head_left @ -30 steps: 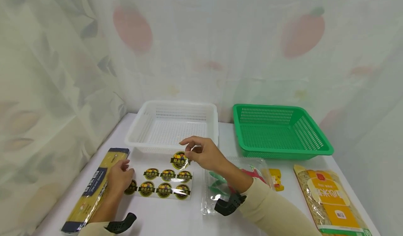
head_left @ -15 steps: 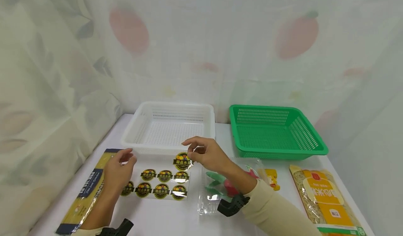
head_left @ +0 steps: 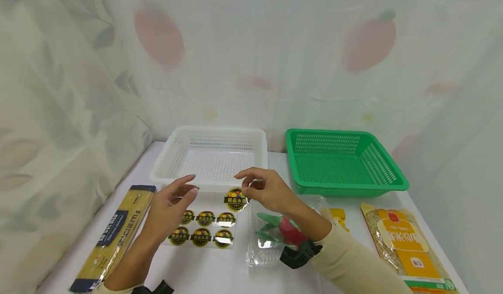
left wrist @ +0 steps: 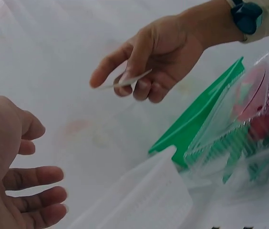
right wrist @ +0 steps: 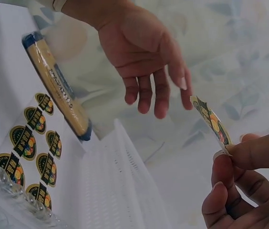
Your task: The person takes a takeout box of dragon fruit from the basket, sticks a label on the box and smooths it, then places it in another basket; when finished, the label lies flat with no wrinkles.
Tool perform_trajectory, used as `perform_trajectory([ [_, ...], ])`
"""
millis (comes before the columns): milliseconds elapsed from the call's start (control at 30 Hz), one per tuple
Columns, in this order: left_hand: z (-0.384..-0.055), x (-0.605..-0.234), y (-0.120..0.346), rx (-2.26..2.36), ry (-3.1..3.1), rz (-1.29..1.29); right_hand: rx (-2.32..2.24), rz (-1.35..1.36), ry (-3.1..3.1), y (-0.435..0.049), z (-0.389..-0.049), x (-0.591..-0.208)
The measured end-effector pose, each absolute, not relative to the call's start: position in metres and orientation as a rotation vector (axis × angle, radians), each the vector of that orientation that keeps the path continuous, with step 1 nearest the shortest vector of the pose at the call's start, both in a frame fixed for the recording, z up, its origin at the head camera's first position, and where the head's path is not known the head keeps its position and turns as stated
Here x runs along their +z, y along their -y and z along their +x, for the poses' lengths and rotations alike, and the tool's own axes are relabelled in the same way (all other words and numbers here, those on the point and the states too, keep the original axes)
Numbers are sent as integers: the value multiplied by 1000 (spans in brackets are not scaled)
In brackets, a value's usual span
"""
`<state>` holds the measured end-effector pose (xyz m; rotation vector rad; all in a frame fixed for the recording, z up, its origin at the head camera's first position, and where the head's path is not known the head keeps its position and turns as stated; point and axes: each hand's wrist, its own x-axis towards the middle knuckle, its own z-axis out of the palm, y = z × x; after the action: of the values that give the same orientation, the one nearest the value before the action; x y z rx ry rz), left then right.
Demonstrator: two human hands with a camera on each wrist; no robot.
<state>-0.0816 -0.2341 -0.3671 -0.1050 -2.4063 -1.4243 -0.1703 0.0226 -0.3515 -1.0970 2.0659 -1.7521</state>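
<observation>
Between thumb and forefinger my right hand pinches the edge of a round black-and-gold sticker, lifted above the table. My left hand is in the air to the left of the sticker, fingers loosely bent and holding nothing; in the right wrist view the left hand looks close to the sticker but the contact is unclear. Below lies a clear sticker sheet with several more round stickers, partly hidden by my left hand. Beneath my right forearm sits a clear plastic clamshell box with red and green contents.
A white basket and a green basket stand at the back. A spaghetti pack lies at the left, an orange-labelled bag at the right. Beside the clamshell is a small yellow packet.
My left hand has risen from beside the spaghetti pack and moved right, toward the sticker. My right hand, still pinching the sticker, has shifted slightly right.
</observation>
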Motion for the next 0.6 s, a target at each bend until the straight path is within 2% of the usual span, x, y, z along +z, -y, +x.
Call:
perform_trajectory([
  [133, -83, -361, 223, -1510, 2404, -251, -1743, -1096, -2066, -26, -171, -349],
  [600, -91, -357, 192, -1637, 2363, -525, -1743, -1056, -2076, -35, -167, -343],
])
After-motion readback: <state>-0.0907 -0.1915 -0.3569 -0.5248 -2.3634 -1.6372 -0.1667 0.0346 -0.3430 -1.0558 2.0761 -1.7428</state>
